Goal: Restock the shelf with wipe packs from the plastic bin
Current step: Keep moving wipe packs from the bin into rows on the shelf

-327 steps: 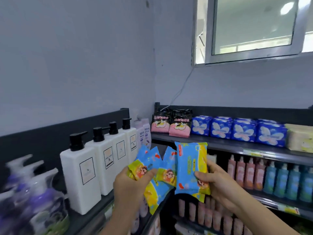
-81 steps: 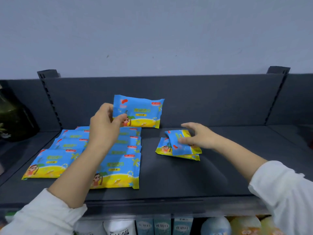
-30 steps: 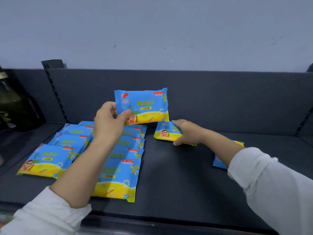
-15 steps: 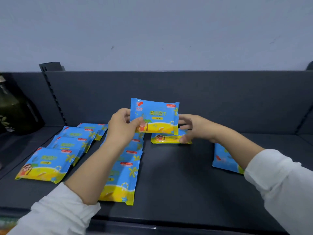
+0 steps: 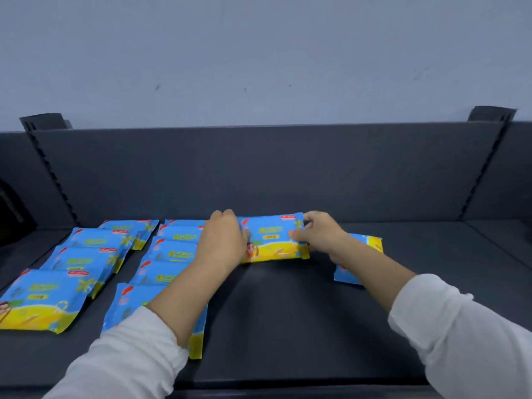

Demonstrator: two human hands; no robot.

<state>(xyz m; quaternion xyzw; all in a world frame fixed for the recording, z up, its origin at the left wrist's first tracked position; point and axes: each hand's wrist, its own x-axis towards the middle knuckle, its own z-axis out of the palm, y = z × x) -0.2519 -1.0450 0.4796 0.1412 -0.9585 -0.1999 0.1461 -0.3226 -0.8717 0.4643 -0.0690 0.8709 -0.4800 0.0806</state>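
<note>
A blue and yellow wipe pack (image 5: 273, 239) lies low at the back middle of the dark shelf (image 5: 288, 326). My left hand (image 5: 223, 240) grips its left end and my right hand (image 5: 321, 233) grips its right end. Two rows of the same wipe packs lie overlapped on the shelf: one row at the far left (image 5: 83, 260), a second row (image 5: 169, 257) partly under my left forearm. Another pack (image 5: 359, 260) lies to the right, mostly hidden by my right forearm. The plastic bin is not in view.
A dark back panel (image 5: 273, 168) with slotted uprights closes the shelf behind. A dark object (image 5: 11, 214) stands at the far left edge. Bare shelf surface lies in front of the held pack and to the right.
The pack was held upright in my left hand; it has come down onto the shelf over the pack that lay there. My right hand has taken its right end.
</note>
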